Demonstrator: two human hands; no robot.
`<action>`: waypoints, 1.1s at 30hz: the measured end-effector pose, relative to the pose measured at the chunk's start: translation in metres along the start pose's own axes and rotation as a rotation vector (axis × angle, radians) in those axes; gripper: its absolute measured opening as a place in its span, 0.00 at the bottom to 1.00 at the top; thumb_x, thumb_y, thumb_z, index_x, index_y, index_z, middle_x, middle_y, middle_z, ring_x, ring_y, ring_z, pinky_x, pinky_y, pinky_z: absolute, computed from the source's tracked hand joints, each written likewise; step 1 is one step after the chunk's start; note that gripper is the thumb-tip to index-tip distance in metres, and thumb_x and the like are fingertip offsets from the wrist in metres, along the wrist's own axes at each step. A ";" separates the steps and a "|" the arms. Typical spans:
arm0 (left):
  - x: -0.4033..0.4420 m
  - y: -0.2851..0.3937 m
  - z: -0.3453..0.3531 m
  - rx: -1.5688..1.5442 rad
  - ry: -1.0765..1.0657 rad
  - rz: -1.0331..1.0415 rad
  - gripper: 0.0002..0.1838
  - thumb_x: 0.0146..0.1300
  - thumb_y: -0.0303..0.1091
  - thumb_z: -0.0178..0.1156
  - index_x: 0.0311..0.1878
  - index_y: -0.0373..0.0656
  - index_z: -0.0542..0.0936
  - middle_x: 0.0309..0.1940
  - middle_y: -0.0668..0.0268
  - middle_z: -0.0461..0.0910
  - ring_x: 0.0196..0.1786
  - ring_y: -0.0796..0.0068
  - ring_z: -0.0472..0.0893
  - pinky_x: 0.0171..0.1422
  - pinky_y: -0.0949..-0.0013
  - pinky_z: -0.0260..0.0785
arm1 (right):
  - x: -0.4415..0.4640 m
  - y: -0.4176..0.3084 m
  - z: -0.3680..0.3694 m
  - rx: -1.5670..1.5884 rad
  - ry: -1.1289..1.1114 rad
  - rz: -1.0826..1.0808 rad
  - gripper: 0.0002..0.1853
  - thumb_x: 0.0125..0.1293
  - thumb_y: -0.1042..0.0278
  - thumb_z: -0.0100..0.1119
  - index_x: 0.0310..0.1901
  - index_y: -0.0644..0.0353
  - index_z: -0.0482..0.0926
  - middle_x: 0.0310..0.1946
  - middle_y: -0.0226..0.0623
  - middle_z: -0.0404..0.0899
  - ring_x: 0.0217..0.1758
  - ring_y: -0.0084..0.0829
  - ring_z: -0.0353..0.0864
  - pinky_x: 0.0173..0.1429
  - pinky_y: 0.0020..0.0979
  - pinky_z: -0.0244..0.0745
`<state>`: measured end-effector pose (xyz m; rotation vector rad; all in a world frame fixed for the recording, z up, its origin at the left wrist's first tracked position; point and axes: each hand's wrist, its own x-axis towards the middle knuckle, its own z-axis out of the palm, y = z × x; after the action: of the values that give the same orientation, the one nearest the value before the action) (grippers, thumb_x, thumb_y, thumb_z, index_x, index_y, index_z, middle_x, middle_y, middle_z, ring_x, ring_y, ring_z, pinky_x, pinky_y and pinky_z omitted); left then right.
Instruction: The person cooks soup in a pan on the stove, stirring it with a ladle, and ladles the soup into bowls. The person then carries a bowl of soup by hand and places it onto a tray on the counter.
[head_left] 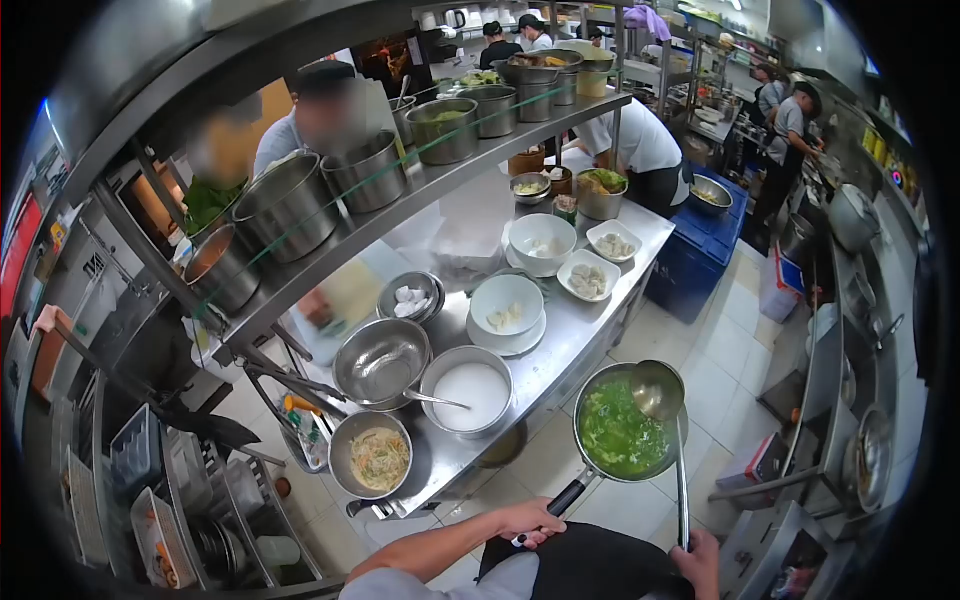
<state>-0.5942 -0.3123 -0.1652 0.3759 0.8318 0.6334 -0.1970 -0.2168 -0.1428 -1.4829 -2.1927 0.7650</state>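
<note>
Your left hand [531,523] is closed around the black handle [569,496] of a steel saucepan [605,374] of green soup [620,425], held out over the tiled floor [540,460], just beside the steel worktable [648,232]. Your right hand [699,563], apart from the left, grips the long-handled ladle [657,390], its bowl at the pan's far right side; you cannot tell whether it touches the soup. On the worktable, nearest you, sit a pot of white contents [462,354] and a bowl of shredded food [337,445].
</note>
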 end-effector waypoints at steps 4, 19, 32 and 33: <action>-0.004 0.001 -0.002 0.015 0.004 0.013 0.12 0.69 0.30 0.62 0.35 0.46 0.66 0.19 0.75 0.65 0.15 0.86 0.65 0.15 0.76 0.61 | 0.006 -0.013 -0.003 0.294 -0.109 0.264 0.03 0.47 0.78 0.59 0.25 0.67 0.75 0.16 0.27 0.71 0.16 0.19 0.67 0.20 0.27 0.60; -0.005 0.004 -0.013 0.111 -0.013 0.078 0.09 0.67 0.30 0.61 0.34 0.44 0.70 0.18 0.75 0.67 0.14 0.87 0.67 0.14 0.76 0.62 | 0.019 -0.058 -0.011 0.242 -0.084 0.273 0.04 0.47 0.76 0.56 0.21 0.64 0.71 0.14 0.27 0.68 0.15 0.20 0.66 0.19 0.29 0.58; -0.022 0.031 0.002 0.095 0.046 -0.033 0.14 0.71 0.35 0.62 0.31 0.47 0.67 0.15 0.76 0.64 0.13 0.85 0.65 0.16 0.76 0.58 | 0.020 -0.096 -0.020 0.110 -0.149 0.310 0.14 0.49 0.64 0.63 0.27 0.69 0.75 0.19 0.47 0.73 0.23 0.38 0.76 0.32 0.41 0.72; -0.018 0.030 -0.005 0.069 0.071 -0.013 0.14 0.71 0.35 0.62 0.31 0.47 0.67 0.15 0.76 0.64 0.13 0.85 0.65 0.16 0.76 0.58 | 0.025 -0.100 -0.019 0.118 -0.171 0.321 0.15 0.49 0.63 0.63 0.26 0.69 0.74 0.19 0.49 0.73 0.23 0.40 0.75 0.32 0.42 0.72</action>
<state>-0.6182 -0.3013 -0.1419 0.4116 0.9252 0.6097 -0.2671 -0.2188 -0.0649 -1.7899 -2.0070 1.1431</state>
